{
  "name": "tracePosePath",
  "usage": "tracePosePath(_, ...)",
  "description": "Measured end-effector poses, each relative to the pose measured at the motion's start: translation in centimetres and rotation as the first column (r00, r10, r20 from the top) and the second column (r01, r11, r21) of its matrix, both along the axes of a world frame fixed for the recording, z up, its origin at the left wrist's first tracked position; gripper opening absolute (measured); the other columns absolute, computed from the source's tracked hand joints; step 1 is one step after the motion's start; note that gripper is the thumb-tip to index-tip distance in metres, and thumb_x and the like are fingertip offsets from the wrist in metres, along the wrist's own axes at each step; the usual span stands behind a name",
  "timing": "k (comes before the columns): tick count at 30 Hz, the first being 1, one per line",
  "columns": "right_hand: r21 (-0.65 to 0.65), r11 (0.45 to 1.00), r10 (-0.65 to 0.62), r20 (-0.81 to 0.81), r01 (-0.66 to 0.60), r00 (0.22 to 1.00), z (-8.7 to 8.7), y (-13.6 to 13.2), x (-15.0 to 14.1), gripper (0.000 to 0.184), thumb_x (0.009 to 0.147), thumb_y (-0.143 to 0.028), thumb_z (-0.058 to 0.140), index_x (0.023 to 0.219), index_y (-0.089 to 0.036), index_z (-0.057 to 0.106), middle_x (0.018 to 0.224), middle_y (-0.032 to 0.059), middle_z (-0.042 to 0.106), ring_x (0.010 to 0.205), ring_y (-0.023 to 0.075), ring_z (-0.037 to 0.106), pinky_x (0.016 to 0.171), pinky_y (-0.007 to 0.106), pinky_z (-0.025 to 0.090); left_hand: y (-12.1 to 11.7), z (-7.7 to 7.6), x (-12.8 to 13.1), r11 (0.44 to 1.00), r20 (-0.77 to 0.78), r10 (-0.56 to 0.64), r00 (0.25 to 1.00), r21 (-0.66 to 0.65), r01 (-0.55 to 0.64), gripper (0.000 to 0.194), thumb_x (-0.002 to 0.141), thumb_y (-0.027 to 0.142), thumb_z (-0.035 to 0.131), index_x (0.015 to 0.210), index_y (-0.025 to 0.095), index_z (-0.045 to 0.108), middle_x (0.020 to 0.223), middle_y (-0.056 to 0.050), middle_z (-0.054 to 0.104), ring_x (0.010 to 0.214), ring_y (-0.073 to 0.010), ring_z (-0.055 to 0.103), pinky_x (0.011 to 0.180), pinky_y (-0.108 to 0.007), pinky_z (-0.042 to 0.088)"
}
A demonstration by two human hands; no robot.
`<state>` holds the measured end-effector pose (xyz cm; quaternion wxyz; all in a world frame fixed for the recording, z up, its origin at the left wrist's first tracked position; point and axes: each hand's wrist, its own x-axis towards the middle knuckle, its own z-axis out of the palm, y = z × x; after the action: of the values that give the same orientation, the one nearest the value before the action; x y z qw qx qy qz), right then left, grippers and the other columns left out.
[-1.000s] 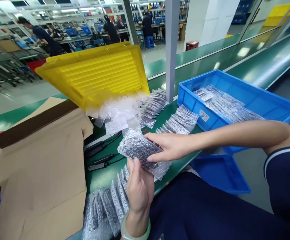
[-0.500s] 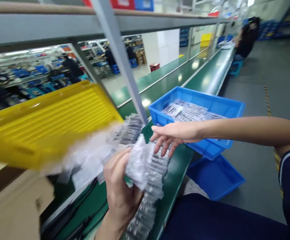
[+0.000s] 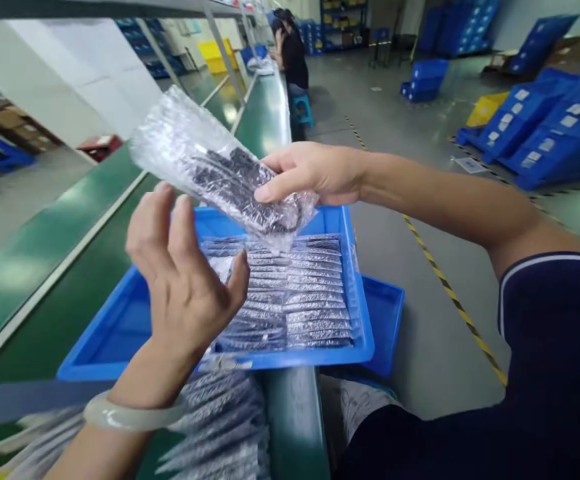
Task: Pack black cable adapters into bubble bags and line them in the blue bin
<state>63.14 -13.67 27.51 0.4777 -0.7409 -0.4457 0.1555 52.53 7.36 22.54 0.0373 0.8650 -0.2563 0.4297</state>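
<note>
In my right hand (image 3: 315,175) is a clear plastic bag (image 3: 220,167) with a black item inside, perhaps a cable. Thumb and fingers pinch its lower right end, and the bag tilts up to the left. My left hand (image 3: 185,267) is just below and left of the bag, fingers curved and apart, holding nothing. Under both hands stands a blue bin (image 3: 363,320) with rows of similar packed bags (image 3: 315,293) standing closely side by side. More bags (image 3: 225,420) lie in a row on the green bench, partly behind my left forearm.
A second blue bin (image 3: 385,320) sits lower, right of the first. The green conveyor (image 3: 267,113) runs away to a seated person (image 3: 293,60). Blue crates (image 3: 565,127) stack on the floor at right, beyond yellow-black tape (image 3: 435,267). A metal post (image 3: 223,53) rises at left.
The view has swung right, toward the blue bin. A bag that was in my left hand now appears in my right hand. My left hand has opened.
</note>
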Motion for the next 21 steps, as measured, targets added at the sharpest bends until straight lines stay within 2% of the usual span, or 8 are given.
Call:
tracePosePath(3,-0.030,0.987,-0.154,0.071,0.156,0.986,-1.6,-2.0,3.9,0.028,0.086,-0.029,0.058,0.109,-0.014,0.057,0.092,0.0023,0.062,0.088,0.0162,0.059,0.073,0.028,0.050,-1.2,-3.2,7.1,0.999,-0.319,-0.030,0.947,0.012,0.035,0.058,0.085,0.036,0.051,0.137,0.011,0.040,0.130,-0.018,0.049,0.122,-0.0359,0.045,0.104,-0.050,0.035)
tracePosePath(6,-0.109,0.961,-0.226,0.213,0.253,0.951,-3.5,-3.5,6.3,0.029,0.080,-0.026,0.061,0.106,-0.014,0.055,0.094,0.0040,0.061,0.088,0.0164,0.055,0.073,0.027,0.046,-3.4,-7.5,13.4,0.971,-0.676,0.119,0.727,0.232,0.057,0.053,0.087,0.043,0.043,0.125,0.006,0.048,0.122,-0.021,0.054,0.114,-0.0346,0.051,0.099,-0.045,0.040)
tracePosePath(8,-0.208,0.925,-0.235,0.347,0.319,0.908,-4.7,-4.0,7.2,0.028,0.080,-0.023,0.060,0.105,-0.013,0.054,0.095,0.0052,0.060,0.089,0.0170,0.052,0.074,0.027,0.042,-5.1,-10.2,16.3,0.937,-0.768,0.209,0.606,0.334,0.100,0.055,0.087,0.047,0.043,0.123,0.006,0.048,0.121,-0.021,0.056,0.114,-0.0340,0.052,0.099,-0.043,0.040)
tracePosePath(11,-0.355,0.837,-0.191,0.523,0.416,0.831,-6.3,-4.0,7.8,0.027,0.080,-0.019,0.055,0.106,-0.013,0.051,0.097,0.0066,0.059,0.090,0.0187,0.051,0.076,0.029,0.038,-6.8,-12.8,18.7,0.926,-0.828,0.229,0.512,0.347,0.147,0.058,0.086,0.055,0.042,0.116,0.007,0.053,0.114,-0.021,0.061,0.107,-0.0344,0.058,0.094,-0.042,0.043)
tracePosePath(13,-0.431,0.782,-0.133,0.590,0.450,0.796,-7.4,-3.5,8.0,0.028,0.081,-0.017,0.051,0.109,-0.013,0.050,0.099,0.0083,0.060,0.089,0.0201,0.052,0.076,0.030,0.038,-7.3,-13.6,19.2,0.927,-0.853,0.235,0.466,0.341,0.157,0.064,0.084,0.063,0.042,0.112,0.008,0.057,0.114,-0.022,0.061,0.107,-0.0362,0.057,0.092,-0.043,0.044)
tracePosePath(16,-0.499,0.739,-0.019,0.655,0.452,0.755,-9.0,-2.1,8.2,0.030,0.083,-0.011,0.046,0.113,-0.011,0.049,0.103,0.0130,0.061,0.088,0.0232,0.056,0.075,0.033,0.041,-7.2,-13.9,19.4,0.932,-0.877,0.233,0.420,0.324,0.160,0.073,0.080,0.070,0.042,0.115,0.008,0.059,0.121,-0.022,0.058,0.115,-0.0386,0.053,0.095,-0.043,0.042)
tracePosePath(19,-0.552,0.690,0.059,0.687,0.468,0.724,-10.2,-0.2,7.8,0.033,0.086,-0.006,0.039,0.117,-0.006,0.050,0.108,0.0180,0.059,0.094,0.0277,0.059,0.076,0.037,0.046,-6.9,-14.0,19.4,0.947,-0.892,0.209,0.401,0.287,0.146,0.077,0.080,0.068,0.042,0.128,0.009,0.052,0.128,-0.021,0.056,0.120,-0.0374,0.050,0.098,-0.043,0.041)
tracePosePath(21,-0.602,0.639,0.070,0.665,0.478,0.744,-10.5,1.0,7.2,0.033,0.087,-0.005,0.038,0.118,-0.003,0.050,0.112,0.0209,0.058,0.099,0.0297,0.059,0.078,0.040,0.049,-6.6,-14.2,19.2,0.957,-0.902,0.175,0.396,0.250,0.146,0.077,0.079,0.064,0.045,0.134,0.010,0.046,0.135,-0.018,0.051,0.125,-0.0359,0.046,0.102,-0.041,0.039)
